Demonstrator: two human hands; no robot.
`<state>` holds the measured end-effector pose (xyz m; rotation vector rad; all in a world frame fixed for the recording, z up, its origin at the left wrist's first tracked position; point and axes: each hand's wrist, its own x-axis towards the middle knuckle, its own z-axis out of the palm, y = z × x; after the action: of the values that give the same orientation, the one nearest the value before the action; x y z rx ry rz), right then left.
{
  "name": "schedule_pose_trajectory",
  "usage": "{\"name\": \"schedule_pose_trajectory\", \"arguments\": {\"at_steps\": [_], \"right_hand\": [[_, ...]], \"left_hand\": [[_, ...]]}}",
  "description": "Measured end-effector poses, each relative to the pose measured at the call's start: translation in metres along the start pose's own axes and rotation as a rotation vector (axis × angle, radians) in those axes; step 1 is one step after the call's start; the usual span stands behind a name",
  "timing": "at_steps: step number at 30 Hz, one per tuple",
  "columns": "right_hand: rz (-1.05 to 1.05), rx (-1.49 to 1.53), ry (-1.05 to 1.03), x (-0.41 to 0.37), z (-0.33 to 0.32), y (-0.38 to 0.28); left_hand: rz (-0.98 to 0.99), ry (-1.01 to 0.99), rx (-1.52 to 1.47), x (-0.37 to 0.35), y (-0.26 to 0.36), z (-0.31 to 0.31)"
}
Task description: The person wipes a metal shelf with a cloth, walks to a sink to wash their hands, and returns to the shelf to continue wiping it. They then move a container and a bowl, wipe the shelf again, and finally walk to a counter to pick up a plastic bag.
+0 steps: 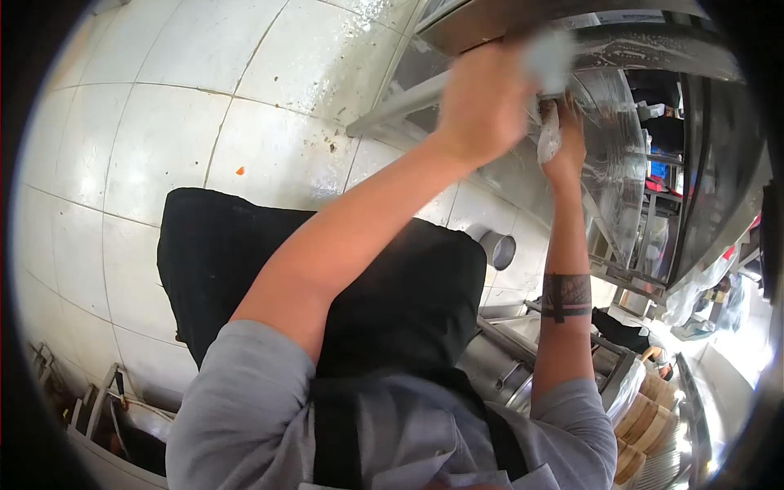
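Head view. A: Log the hands, taking the black apron (327, 278) as reference.

B: Both are sitting beyond its far right corner. Left hand (487, 102): showing as a smear, its grip apparently clamping on a pale item (549, 59), which is lying farther out from the apron, near a streaked steel bar (670, 51). Right hand (570, 155): a whitish wad (550, 137) is resting along its inner side; whether that grip is together or apart, cannot tell.

A: Risks?

B: Judgement only. The pale item could be slipping if the fingers are wet; the steel panel (608, 163), right of the apron, is glistening. Knuckles could be knocking the steel bar if a stroke is running wide. The hands are overlapping in view, so one could be catching the other. Beyond the apron the floor (278, 147) is shining, with an orange scrap (240, 171) lying there; a foot could be skidding.

A: Unreadable?

B: Blur is hiding the left fingers and the pale item's kind: cloth or container, unresolved. The pale item is partly covering the right fingertips. The dark lens border is cropping the steel bar. A second person (619, 329), right of the apron, is appearing too small to read.
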<state>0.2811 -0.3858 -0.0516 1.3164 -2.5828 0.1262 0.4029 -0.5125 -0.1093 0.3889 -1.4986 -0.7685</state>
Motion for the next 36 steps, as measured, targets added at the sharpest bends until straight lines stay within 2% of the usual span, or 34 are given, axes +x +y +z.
{"name": "schedule_pose_trajectory", "arguments": {"at_steps": [1,3,5,7,8,10,11,13,15,16,17,19,22,24,26,29,30,31,33,34,35,36], "right_hand": [[0.001,-0.014,0.027,0.000,0.002,0.001],[-0.012,-0.019,0.052,-0.003,0.001,0.000],[-0.014,-0.030,0.062,-0.007,0.005,0.004],[-0.010,-0.041,0.087,-0.001,0.007,0.007],[-0.032,-0.044,0.087,-0.002,0.007,0.006],[-0.048,-0.043,0.093,-0.012,0.009,0.009],[-0.115,0.016,0.119,-0.019,0.012,0.013],[-0.191,0.085,0.178,-0.007,0.015,0.011],[-0.167,-0.015,0.137,-0.011,0.013,0.007],[-0.157,-0.065,0.131,-0.009,0.008,0.005],[-0.041,-0.073,0.057,-0.007,-0.002,-0.008],[-0.033,-0.056,0.109,0.000,-0.008,-0.012],[-0.002,-0.016,0.112,-0.006,-0.012,-0.014],[0.007,0.013,0.115,-0.006,-0.016,-0.018],[-0.011,0.005,0.006,-0.011,-0.020,-0.012],[-0.023,-0.012,0.026,-0.013,-0.023,-0.014],[-0.026,-0.021,0.022,-0.011,-0.025,-0.014],[-0.073,-0.011,0.108,-0.010,-0.013,-0.006],[-0.028,0.011,0.152,-0.005,-0.017,-0.018],[0.016,0.024,0.153,-0.007,-0.019,-0.024],[0.017,0.031,0.166,-0.006,-0.020,-0.028],[0.018,0.035,0.176,-0.003,-0.022,-0.029]], "left_hand": [[-0.006,-0.032,0.073,-0.048,-0.035,0.001],[-0.298,-0.176,0.134,-0.116,-0.085,-0.039],[-0.258,-0.136,0.130,-0.131,-0.085,-0.042],[-0.115,-0.007,0.074,-0.098,-0.064,-0.031],[-0.029,0.068,0.023,-0.056,-0.029,-0.018],[0.070,0.098,-0.051,0.005,0.012,0.003],[0.163,0.314,-0.059,0.045,0.028,0.030],[0.291,0.537,-0.072,0.078,0.036,0.043],[0.178,0.042,-0.084,0.057,0.049,0.014],[0.148,-0.010,-0.014,0.030,0.035,0.004],[0.146,-0.040,0.058,0.003,0.007,0.000],[-0.033,-0.017,0.074,-0.041,-0.016,-0.018],[0.007,-0.063,-0.015,-0.017,0.011,-0.022],[0.248,-0.006,-0.008,0.053,0.053,-0.008],[0.229,0.145,-0.091,0.107,0.092,0.021],[0.307,0.207,-0.084,0.134,0.102,0.036],[0.342,0.159,0.027,0.120,0.090,0.030],[0.385,0.119,0.137,0.095,0.069,0.018],[0.254,-0.085,0.172,0.035,0.031,-0.011],[0.164,-0.116,0.159,0.011,0.026,-0.020],[0.068,-0.144,0.147,0.014,0.036,-0.029],[0.079,-0.143,0.148,0.025,0.041,-0.025]]}}
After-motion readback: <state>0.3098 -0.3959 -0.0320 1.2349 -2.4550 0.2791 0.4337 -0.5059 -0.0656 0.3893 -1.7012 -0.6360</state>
